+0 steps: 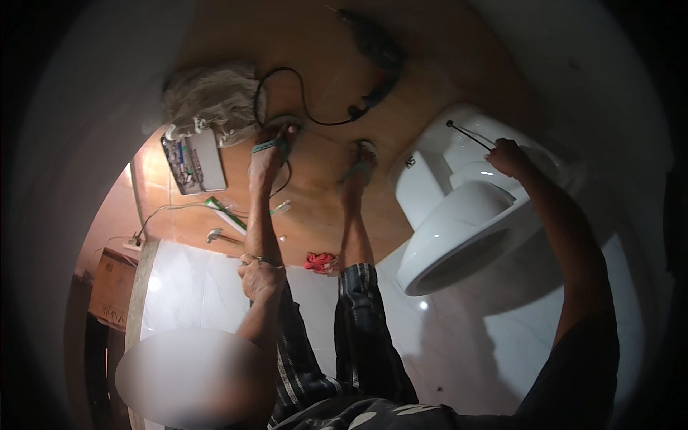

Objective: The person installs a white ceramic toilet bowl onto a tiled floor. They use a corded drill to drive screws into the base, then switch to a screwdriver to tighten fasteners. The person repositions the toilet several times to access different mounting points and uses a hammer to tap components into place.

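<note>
Right hand pinches thin dark rod between fingers, white toilet just beside them. Left hand at left leg; small in view, can't tell finger closure. Step looks like handling rod; next move calls for steady pinch.

The brown floor is meeting white marbled tiles. A dark power drill is lying on the brown part's far side, its black cord curling. A crumpled pale cloth is lying just beside an open tool case. A hammer is lying near a green-and-white strip, a red cloth is bunching near the tiles, and a white toilet is resting rightward.
</note>
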### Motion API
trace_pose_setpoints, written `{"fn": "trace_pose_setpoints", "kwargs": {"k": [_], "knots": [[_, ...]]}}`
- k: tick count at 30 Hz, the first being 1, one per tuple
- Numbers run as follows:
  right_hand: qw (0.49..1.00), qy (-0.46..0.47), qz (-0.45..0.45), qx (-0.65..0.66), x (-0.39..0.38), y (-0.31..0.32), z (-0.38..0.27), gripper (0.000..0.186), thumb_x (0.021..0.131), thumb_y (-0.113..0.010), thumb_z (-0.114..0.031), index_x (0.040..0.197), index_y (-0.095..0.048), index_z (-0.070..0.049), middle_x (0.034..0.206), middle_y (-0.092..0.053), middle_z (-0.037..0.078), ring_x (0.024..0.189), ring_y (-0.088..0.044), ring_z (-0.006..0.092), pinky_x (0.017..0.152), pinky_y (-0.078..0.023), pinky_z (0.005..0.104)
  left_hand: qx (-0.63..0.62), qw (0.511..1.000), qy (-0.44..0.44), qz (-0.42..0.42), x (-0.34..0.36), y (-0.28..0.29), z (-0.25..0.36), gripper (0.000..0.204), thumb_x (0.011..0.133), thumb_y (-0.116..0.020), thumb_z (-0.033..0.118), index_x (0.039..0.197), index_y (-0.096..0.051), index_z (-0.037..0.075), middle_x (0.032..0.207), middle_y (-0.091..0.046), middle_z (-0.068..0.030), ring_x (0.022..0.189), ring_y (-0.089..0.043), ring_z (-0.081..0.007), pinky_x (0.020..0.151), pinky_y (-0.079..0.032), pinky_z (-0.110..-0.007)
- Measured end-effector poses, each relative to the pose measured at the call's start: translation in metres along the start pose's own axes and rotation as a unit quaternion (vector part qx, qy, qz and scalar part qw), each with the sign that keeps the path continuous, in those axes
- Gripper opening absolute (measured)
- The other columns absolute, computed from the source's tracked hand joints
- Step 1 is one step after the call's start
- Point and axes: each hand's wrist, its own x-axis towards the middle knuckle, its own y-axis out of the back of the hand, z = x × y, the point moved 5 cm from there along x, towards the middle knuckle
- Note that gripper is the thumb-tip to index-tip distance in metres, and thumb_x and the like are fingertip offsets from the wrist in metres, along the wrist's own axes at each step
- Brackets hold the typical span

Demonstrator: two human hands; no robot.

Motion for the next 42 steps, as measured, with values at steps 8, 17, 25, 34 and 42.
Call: {"fn": "trace_pose_setpoints", "kwargs": {"k": [8,17,25,34,42], "knots": [[0.915,-0.213,-0.093,0.33,-0.032,0.031,-0.004,0.037,0.093,-0.071,-0.027,0.074,-0.054,-0.001,0.056,-0.053,0.008,0.038,-0.048,0.0152,0.032,-0.032,0.0344,0.002,1.0,-0.01,-0.006,0.0,0.008,0.007,0.105,0.078,-0.084,0.044,0.15,-0.022,-0.003,0.131,-0.053,-0.0252,0.115,-0.066,-0.0382,0.094,-0.058,-0.044],[0.973,-0.175,-0.081,0.129,-0.003,0.029,0.008,0.033,0.085,-0.074,-0.028,0.093,-0.066,0.004,0.08,-0.07,0.022,0.056,-0.068,0.0287,0.049,-0.054,0.043,-0.005,0.999,-0.032,0.021,0.007,0.0,-0.004,0.109,0.077,-0.083,0.048,0.15,-0.022,-0.004,0.126,-0.055,-0.0265,0.107,-0.07,-0.0373,0.089,-0.06,-0.043],[0.998,-0.049,0.0,0.027,-0.065,0.126,-0.13,0.027,0.095,-0.064,-0.028,0.104,-0.066,-0.002,0.102,-0.068,0.019,0.095,-0.068,0.0271,0.082,-0.054,0.043,-0.008,0.998,-0.064,0.01,0.01,-0.003,-0.017,0.112,0.075,-0.083,0.057,0.148,-0.026,-0.006,0.127,-0.054,-0.0281,0.108,-0.069,-0.0355,0.083,-0.06,-0.044],[0.852,0.359,0.369,0.096,0.109,0.162,-0.3,0.035,0.107,-0.051,-0.027,0.131,-0.057,-0.001,0.129,-0.063,0.018,0.121,-0.061,0.0318,0.099,-0.05,0.0446,-0.434,0.894,-0.078,-0.079,0.206,-0.104,-0.116,0.049,0.096,-0.065,0.043,0.12,-0.066,0.0,0.1,-0.072,-0.0246,0.102,-0.07,-0.0401,0.089,-0.055,-0.046],[0.813,0.302,0.441,0.231,0.258,0.167,-0.427,0.043,0.109,-0.048,-0.03,0.14,-0.055,0.0,0.133,-0.064,0.021,0.128,-0.059,0.0334,0.106,-0.046,0.0407,-0.376,0.926,-0.01,0.037,0.356,-0.202,-0.146,0.044,0.095,-0.066,0.033,0.122,-0.065,-0.001,0.119,-0.069,-0.0281,0.115,-0.067,-0.0397,0.099,-0.051,-0.043]]}}
